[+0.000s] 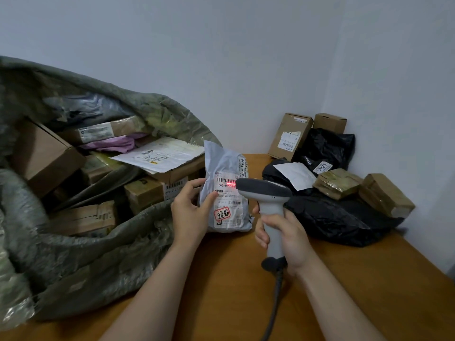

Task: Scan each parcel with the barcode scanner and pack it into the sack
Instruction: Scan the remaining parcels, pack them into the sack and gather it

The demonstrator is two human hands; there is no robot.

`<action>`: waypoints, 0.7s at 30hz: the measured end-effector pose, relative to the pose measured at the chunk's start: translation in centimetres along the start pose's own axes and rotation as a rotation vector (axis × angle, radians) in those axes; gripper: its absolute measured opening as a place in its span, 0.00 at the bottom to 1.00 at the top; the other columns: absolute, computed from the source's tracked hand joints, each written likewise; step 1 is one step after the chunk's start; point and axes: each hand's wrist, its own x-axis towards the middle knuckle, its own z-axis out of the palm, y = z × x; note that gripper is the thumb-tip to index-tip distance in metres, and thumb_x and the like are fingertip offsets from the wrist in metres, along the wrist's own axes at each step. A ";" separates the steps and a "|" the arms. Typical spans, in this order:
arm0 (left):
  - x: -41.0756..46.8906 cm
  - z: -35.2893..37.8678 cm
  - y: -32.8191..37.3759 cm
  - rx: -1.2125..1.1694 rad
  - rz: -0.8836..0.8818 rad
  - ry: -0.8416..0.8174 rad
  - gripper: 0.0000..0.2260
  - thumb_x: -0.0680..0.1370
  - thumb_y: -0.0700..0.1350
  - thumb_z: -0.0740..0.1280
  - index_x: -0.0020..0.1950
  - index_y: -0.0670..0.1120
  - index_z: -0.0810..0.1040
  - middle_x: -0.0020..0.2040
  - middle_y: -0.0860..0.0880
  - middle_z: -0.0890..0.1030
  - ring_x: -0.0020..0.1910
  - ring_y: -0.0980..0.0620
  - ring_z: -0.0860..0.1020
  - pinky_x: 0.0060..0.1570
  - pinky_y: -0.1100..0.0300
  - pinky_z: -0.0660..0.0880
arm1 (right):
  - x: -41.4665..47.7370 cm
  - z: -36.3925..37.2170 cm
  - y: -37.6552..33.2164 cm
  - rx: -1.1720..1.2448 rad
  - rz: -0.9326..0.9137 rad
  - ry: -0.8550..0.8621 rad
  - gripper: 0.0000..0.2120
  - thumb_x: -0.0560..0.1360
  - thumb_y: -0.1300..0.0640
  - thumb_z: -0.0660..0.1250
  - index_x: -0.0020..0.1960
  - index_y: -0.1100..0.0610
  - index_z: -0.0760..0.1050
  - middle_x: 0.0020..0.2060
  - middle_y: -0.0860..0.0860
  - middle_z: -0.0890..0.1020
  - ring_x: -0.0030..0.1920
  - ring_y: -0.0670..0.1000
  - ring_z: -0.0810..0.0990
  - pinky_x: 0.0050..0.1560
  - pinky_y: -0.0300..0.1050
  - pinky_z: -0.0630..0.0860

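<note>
**Spotter:** What's over on your left?

**Me:** At nine o'clock the sack [103,244] lies on its side. Its mouth gapes toward the middle and there are boxes inside.

**Spotter:** And the hands?

**Me:** My left hand [189,210] grips the grey parcel [227,168] by its left edge, thumb across the front. It holds the parcel upright with the lower edge down at the surface [221,279]. The long axis runs twelve to six and the label faces me. My right hand [285,235] is wrapped round the handle of the barcode scanner [267,193], whose nose points toward eleven o'clock. A red line falls across the top barcode.

**Spotter:** So what does the next move turn on?

**Me:** I judge the scan is the step in hand. The sack's mouth opens just at nine o'clock of the parcel. The left hand is nearer and holds the parcel, so I'd carry it leftward and in. At two o'clock, black bags [332,217] and taped boxes [384,195] lie piled.
</note>
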 end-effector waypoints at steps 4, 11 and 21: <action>0.0 0.2 -0.2 -0.009 0.013 -0.012 0.14 0.77 0.43 0.76 0.62 0.50 0.81 0.55 0.52 0.85 0.52 0.55 0.85 0.43 0.54 0.85 | 0.0 0.0 -0.2 0.016 0.013 0.018 0.17 0.73 0.57 0.64 0.57 0.68 0.73 0.27 0.57 0.66 0.27 0.53 0.67 0.31 0.42 0.69; -0.1 0.4 -0.3 -0.020 -0.009 -0.016 0.13 0.77 0.42 0.76 0.60 0.51 0.81 0.54 0.51 0.86 0.51 0.55 0.86 0.44 0.52 0.86 | -0.2 -0.1 -0.5 0.034 0.014 0.045 0.14 0.72 0.57 0.64 0.52 0.65 0.74 0.26 0.57 0.67 0.26 0.53 0.67 0.30 0.42 0.69; -0.1 0.1 2.2 -0.067 0.003 0.022 0.10 0.78 0.41 0.75 0.54 0.48 0.76 0.53 0.51 0.84 0.51 0.54 0.86 0.40 0.53 0.85 | -0.1 -0.2 -0.2 -0.032 -0.109 0.085 0.11 0.74 0.55 0.64 0.39 0.61 0.77 0.31 0.62 0.74 0.34 0.56 0.73 0.41 0.46 0.72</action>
